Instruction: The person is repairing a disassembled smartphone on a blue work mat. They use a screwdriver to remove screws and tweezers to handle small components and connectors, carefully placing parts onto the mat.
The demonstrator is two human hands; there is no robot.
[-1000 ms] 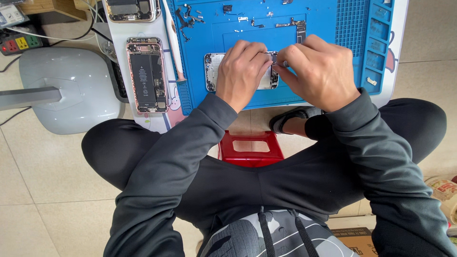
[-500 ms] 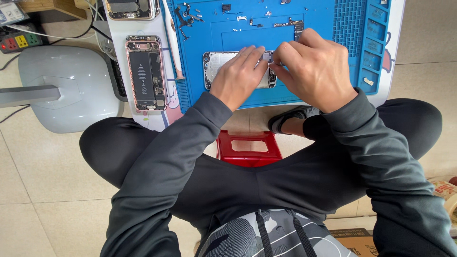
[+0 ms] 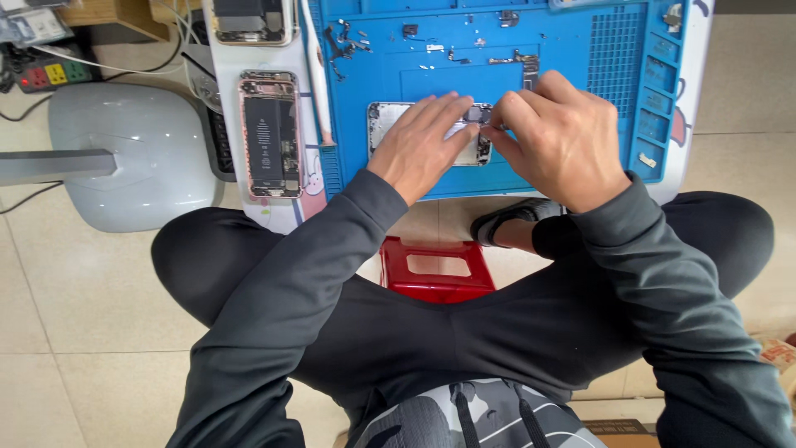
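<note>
An opened phone body (image 3: 383, 123) lies on the blue repair mat (image 3: 580, 75), mostly covered by my hands. My left hand (image 3: 423, 145) rests flat on it, fingers pointing right and pressing it down. My right hand (image 3: 557, 137) meets it from the right, thumb and forefinger pinched together over the phone's right end; what they pinch is too small to tell. Small loose parts (image 3: 340, 41) and screws lie on the mat behind the phone.
A second opened phone (image 3: 269, 133) with its battery showing lies on the white table left of the mat, a white tool (image 3: 315, 66) beside it. A grey lamp base (image 3: 124, 158) stands on the floor left. A red stool (image 3: 431, 270) sits under me.
Both hands have stayed on the phone; the view has shifted slightly, and my left fingers have spread a little further toward the phone's right end.
</note>
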